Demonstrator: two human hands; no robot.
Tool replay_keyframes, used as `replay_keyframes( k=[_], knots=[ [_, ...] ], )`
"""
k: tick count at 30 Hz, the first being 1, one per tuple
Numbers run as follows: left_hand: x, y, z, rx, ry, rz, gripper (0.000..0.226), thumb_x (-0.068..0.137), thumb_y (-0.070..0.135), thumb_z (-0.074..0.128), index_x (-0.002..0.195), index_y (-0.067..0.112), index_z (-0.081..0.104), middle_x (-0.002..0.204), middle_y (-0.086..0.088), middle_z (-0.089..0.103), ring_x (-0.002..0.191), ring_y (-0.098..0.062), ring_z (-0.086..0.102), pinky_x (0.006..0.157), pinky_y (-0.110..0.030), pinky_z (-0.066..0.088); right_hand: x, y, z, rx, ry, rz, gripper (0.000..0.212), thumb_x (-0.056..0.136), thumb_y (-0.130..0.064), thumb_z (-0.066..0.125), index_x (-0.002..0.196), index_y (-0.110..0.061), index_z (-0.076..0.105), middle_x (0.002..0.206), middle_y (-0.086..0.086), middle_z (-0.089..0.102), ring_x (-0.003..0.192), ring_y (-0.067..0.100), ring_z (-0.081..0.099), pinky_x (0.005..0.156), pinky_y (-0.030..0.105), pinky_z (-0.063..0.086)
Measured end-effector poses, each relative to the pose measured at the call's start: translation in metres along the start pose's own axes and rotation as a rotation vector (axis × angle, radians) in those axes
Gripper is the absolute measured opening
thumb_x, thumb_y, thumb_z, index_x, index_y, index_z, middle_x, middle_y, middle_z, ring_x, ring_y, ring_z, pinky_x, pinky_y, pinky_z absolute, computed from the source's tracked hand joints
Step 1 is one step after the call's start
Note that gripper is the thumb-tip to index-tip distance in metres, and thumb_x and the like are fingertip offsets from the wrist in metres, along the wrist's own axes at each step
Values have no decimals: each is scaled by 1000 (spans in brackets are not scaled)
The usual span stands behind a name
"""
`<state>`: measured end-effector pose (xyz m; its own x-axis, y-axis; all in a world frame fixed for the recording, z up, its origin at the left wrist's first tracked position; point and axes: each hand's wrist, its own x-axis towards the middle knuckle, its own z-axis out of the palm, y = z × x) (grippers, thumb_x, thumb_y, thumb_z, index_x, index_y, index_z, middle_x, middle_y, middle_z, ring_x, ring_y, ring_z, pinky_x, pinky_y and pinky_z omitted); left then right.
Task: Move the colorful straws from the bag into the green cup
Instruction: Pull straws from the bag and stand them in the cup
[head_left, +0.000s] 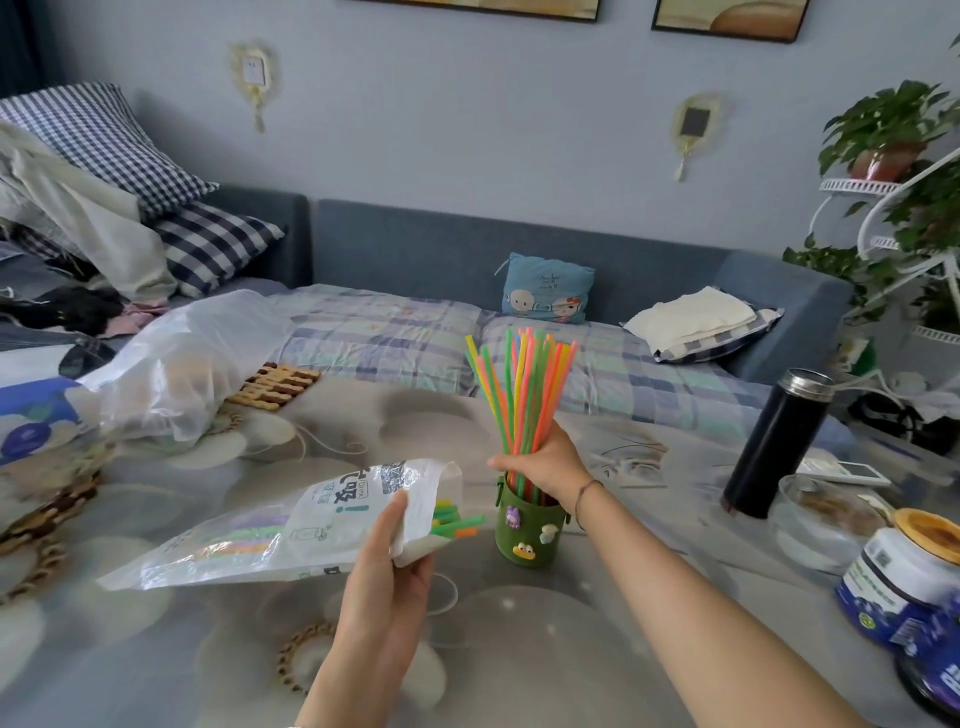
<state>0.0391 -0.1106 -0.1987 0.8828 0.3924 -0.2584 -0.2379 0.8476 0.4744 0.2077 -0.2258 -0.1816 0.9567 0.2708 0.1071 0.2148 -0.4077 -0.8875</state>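
- The cup (525, 530) stands on the bench (519, 649), just right of the bag (291, 525).
- Straws (519, 395) stand in the cup; others lie in the bag's mouth.
- A flask (774, 447) stands well right of the cup.
- A sofa (467, 249) lies behind the bench.

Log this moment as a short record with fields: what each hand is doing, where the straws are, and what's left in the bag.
left hand: grips the bag near its open end
right hand: holds a bundle of straws upright, lower ends inside the green cup
remaining straws: in the bag, tips poking out of its opening
task state: unfinished
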Motion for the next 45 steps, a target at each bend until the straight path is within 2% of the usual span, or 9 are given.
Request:
replay_keyframes(
  k=[8,14,18,21,26,29,33,37,45],
  knots=[
    [-5,4,3,5,-10,9,16,92,13,56,102,3,62,80,-10,77,69,-17,74,51,-25,57,1,-8,-10,230,145,65,23,70,-3,75,88,-10,63,78,0,63,75,17,59,61,21,47],
    [-8,6,3,18,-10,3,23,92,13,55,111,2,60,91,-13,75,74,-18,73,51,-24,56,5,2,-24,404,207,215,30,72,6,71,100,1,63,98,13,67,84,23,62,81,37,51],
    [-8,5,2,11,23,5,38,91,14,56,127,0,54,119,-20,65,94,-24,66,52,-24,56,-3,15,-21,317,124,296,28,70,-2,76,94,-4,63,98,14,66,85,25,60,77,32,47],
    [-7,4,1,13,23,-2,38,91,14,57,125,-1,55,112,-18,67,90,-22,68,56,-25,59,-6,18,-17,297,105,275,42,69,-6,78,107,-2,62,105,14,66,90,24,59,80,31,47],
    [-1,3,-2,20,50,-7,41,90,14,58,128,0,53,127,-21,62,118,-33,59,74,-29,57,-4,9,-24,313,66,118,59,68,-21,81,119,-12,53,109,4,64,100,19,60,83,29,48],
    [-2,2,-2,25,31,-14,32,90,14,58,119,1,58,119,-19,65,100,-26,65,71,-28,58,-1,-6,-31,367,63,51,47,74,-17,77,115,-16,54,97,-5,62,86,4,58,71,19,46],
    [1,1,-3,24,25,-15,34,90,15,57,121,-1,57,111,-19,67,96,-26,65,71,-29,59,11,-15,-26,316,71,38,45,71,-12,78,111,-7,59,97,1,66,86,11,62,65,20,49],
    [5,3,-2,21,41,-10,29,90,14,57,114,0,60,110,-20,68,99,-29,65,76,-33,57,24,-20,-21,153,139,39,48,69,-11,78,109,-10,52,99,3,62,92,20,62,79,33,52],
    [6,3,-2,4,48,-6,14,89,13,58,98,4,63,77,-9,76,65,-15,73,71,-29,56,18,-7,-10,84,65,107,60,63,-17,84,115,-12,54,115,8,64,97,21,59,90,35,50]
  ],
)
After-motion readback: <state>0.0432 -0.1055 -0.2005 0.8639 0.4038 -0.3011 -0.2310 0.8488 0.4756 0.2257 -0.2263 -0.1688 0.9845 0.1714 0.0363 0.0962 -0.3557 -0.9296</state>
